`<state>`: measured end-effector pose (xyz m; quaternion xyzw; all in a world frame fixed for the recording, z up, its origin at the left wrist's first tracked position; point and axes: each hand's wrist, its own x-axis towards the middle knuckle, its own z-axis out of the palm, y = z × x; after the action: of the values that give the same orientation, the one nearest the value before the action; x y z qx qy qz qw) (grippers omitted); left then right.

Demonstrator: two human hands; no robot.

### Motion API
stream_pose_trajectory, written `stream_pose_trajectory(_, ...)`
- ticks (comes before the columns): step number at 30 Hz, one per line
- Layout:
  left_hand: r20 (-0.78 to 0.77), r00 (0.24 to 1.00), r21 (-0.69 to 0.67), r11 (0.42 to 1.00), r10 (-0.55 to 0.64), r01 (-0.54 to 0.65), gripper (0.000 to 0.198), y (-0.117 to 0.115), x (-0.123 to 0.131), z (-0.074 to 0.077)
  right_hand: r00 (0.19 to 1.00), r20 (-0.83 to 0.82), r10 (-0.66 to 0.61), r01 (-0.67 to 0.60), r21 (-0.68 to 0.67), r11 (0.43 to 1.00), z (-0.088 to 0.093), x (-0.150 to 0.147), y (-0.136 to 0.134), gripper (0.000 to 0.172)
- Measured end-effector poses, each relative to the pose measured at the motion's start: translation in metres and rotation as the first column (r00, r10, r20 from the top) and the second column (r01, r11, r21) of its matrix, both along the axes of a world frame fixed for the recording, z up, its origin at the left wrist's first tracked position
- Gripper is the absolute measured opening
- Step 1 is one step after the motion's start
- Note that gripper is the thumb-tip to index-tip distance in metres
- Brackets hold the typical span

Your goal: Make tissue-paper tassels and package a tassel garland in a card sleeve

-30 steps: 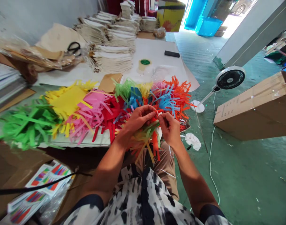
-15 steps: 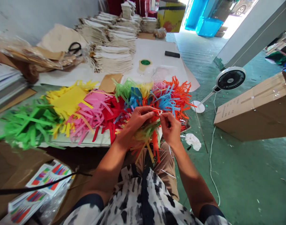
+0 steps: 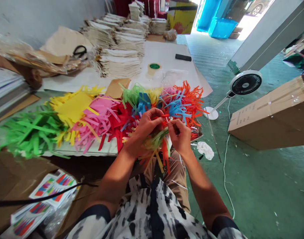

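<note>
The left hand point(image 3: 149, 124) is gripping a multicoloured fringe bunch point(image 3: 158, 139) between thumb and fingers at the near edge of the table point(image 3: 108, 150). The right hand point(image 3: 181, 134) is pinching at the bunch's upper end; the exact piece is appearing too small to tell. Green fringe point(image 3: 32, 131) is lying at the table's left end; a fan point(image 3: 246, 83) is standing beyond its right side.

At centre, the fringe point(image 3: 159, 138) was coloured orange, green and yellow; at bottom, the shirt point(image 3: 171, 214) was blotched black-on-white.
</note>
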<state>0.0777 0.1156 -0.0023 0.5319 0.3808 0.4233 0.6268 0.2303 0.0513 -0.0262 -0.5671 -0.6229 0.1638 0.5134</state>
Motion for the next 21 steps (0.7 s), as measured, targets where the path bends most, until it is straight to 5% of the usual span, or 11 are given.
stream_pose_trajectory(8, 0.113, 0.992, -0.152, 0.985, -0.058, 0.075, 0.020, -0.0002, 0.0004, -0.0025, 1.000, 0.015, 0.013, -0.013, -0.024, 1.000, -0.0027, 0.0022, 0.0020, 0.024)
stream_pose_trajectory(13, 0.237, 0.971, -0.252, 0.967, 0.015, 0.046, 0.025, 0.0009, 0.0032, -0.0082, 0.999, 0.010, 0.032, -0.031, -0.021, 0.999, -0.0028, 0.0033, 0.0023, 0.022)
stream_pose_trajectory(21, 0.223, 0.975, -0.183, 0.982, 0.004, 0.038, 0.026, -0.0034, 0.0034, -0.0045, 1.000, 0.030, 0.008, -0.007, -0.029, 1.000, -0.0016, 0.0032, 0.0047, 0.022)
